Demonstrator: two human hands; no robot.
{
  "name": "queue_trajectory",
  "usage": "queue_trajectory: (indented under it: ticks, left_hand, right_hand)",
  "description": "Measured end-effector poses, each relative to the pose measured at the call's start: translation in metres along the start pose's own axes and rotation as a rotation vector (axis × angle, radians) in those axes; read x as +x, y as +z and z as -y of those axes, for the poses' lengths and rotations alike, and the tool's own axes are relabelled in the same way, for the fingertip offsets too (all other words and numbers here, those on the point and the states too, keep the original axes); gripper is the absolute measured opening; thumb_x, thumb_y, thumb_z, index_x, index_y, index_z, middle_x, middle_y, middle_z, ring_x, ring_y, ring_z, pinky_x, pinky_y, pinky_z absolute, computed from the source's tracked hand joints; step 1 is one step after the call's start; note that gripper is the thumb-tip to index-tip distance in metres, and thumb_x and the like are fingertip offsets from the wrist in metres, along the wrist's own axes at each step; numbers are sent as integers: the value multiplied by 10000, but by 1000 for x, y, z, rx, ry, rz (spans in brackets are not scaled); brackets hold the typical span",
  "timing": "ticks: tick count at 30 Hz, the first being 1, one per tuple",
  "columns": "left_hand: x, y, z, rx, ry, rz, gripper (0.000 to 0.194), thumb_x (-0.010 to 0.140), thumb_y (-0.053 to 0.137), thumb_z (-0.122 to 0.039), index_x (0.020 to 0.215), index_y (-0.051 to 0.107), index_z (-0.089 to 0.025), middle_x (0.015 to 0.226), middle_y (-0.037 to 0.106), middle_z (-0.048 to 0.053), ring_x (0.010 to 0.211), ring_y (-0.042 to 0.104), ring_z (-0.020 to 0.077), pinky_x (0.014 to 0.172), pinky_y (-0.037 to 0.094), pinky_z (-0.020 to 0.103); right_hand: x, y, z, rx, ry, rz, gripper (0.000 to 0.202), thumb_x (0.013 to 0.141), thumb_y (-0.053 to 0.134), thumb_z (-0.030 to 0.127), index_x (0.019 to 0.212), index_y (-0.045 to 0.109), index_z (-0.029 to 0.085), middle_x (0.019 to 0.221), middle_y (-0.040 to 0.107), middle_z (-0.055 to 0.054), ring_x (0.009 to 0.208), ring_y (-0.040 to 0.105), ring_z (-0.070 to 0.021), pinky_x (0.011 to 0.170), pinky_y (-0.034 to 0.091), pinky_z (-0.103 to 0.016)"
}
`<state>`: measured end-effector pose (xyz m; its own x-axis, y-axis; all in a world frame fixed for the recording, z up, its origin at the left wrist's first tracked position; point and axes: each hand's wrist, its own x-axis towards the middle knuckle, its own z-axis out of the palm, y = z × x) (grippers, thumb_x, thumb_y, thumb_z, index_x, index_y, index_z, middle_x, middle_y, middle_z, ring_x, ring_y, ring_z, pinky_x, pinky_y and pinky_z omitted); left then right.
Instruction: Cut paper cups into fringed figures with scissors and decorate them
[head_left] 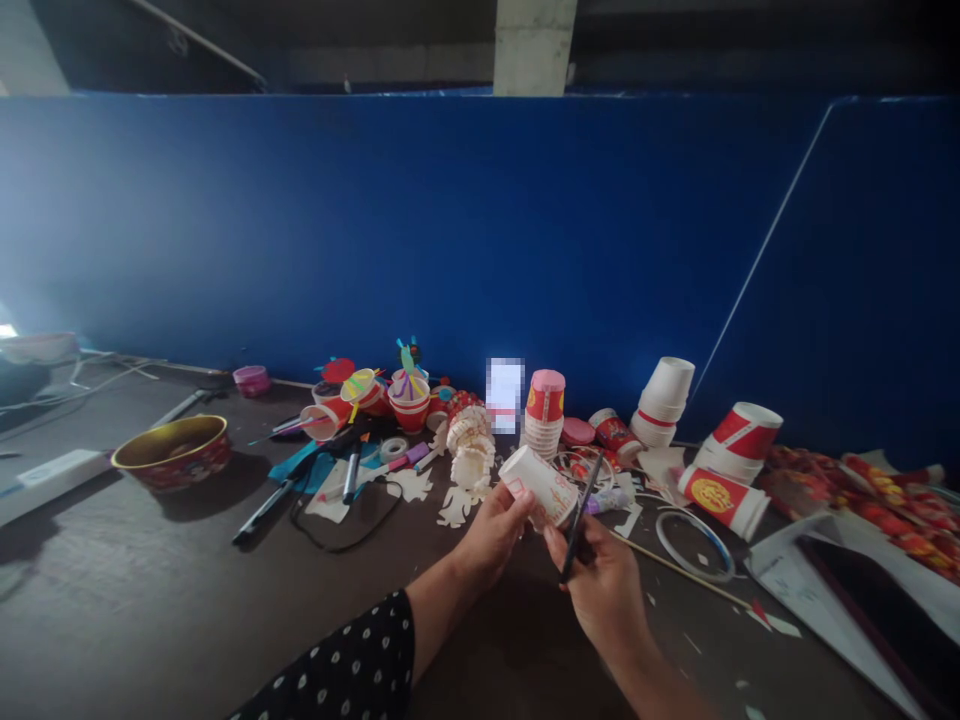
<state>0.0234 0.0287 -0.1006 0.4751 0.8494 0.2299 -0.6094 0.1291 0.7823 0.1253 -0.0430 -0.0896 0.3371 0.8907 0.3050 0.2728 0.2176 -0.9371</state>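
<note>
My left hand (491, 540) is closed around a white paper cup (541, 484), which is tilted on its side above the table. Red and orange drawn marks show on the cup's wall. My right hand (604, 575) grips a slim black pen-like tool (576, 530) that slants upward beside the cup's right end. Whether it is a pen or a blade is unclear. The right thumb lies close to the cup's lower edge. Just behind the cup stands a stack of paper cups (541, 436) with a pink top.
Left of my hands lie a marker (352, 472), a tape roll (394, 449) and paper scraps (456, 507). A gold-rimmed bowl (172, 465) stands farther left. To the right are cup stacks (660, 405), a coiled ring (694, 512), a thin stick (675, 566) and a dark phone-like slab (877, 610).
</note>
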Motion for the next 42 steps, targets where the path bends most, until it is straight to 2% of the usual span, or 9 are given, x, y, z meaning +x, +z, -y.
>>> queue_trajectory:
  ticks: [3,7,13,19,22,25,29,35,42]
  left_hand:
    - [-1,4,-4,-20,-10,-4,346,693,629,-380,945,594,-145,877,645,81,795,586,190,746,400,300]
    - [0,3,-4,-9,-17,-25,320,716,602,-366,938,592,-135,874,650,80,777,593,193,671,417,278]
    - [1,-4,1,-79,-14,-101,358,712,600,-300,1039,562,-158,913,650,54,861,584,198,761,421,298]
    - [0,-3,-1,-94,-18,-39,355,725,576,-241,1070,539,-170,932,643,54,884,575,197,774,421,301]
    - [0,-2,-2,-97,-29,-8,330,724,585,-258,1033,558,-144,898,645,71,862,578,208,753,418,309]
    - [0,-2,-2,-49,-46,39,314,733,593,-318,979,577,-123,907,639,98,823,582,204,708,419,293]
    - [-2,-1,-2,-51,-10,79,353,734,599,-329,1036,541,-156,979,610,99,799,573,190,608,427,256]
    - [-3,4,-6,-96,-27,81,324,759,570,-289,1056,528,-168,941,614,75,747,570,161,558,416,234]
    - [0,5,-10,-153,-77,5,342,728,549,-345,993,565,-130,925,637,90,879,572,217,797,391,325]
  right_hand:
    - [-1,1,-1,64,19,36,235,604,706,356,748,631,185,546,584,16,477,500,-143,373,400,-202]
    - [0,0,-1,132,77,-3,267,584,721,376,732,628,174,521,564,27,426,461,-118,347,383,-198]
    - [4,-1,7,320,177,-72,301,671,654,415,565,569,146,440,474,46,360,373,-54,338,257,-174]
    - [6,-1,5,518,258,-31,254,651,691,351,594,557,143,518,535,26,378,369,-43,347,240,-171]
    - [6,-1,2,494,248,-31,253,643,695,352,589,559,145,523,554,20,377,369,-45,346,253,-170]
    - [6,-1,0,353,195,-50,245,629,694,376,619,586,156,513,563,20,394,407,-72,354,307,-183]
    - [4,-1,2,168,86,-36,226,614,696,371,699,625,174,545,596,12,480,494,-130,398,381,-207]
    - [2,-1,1,143,65,-8,195,615,709,318,720,629,175,551,581,10,503,483,-134,400,382,-200]
    - [3,-2,2,309,128,-39,245,658,664,394,666,619,153,557,587,3,398,392,-74,351,308,-190]
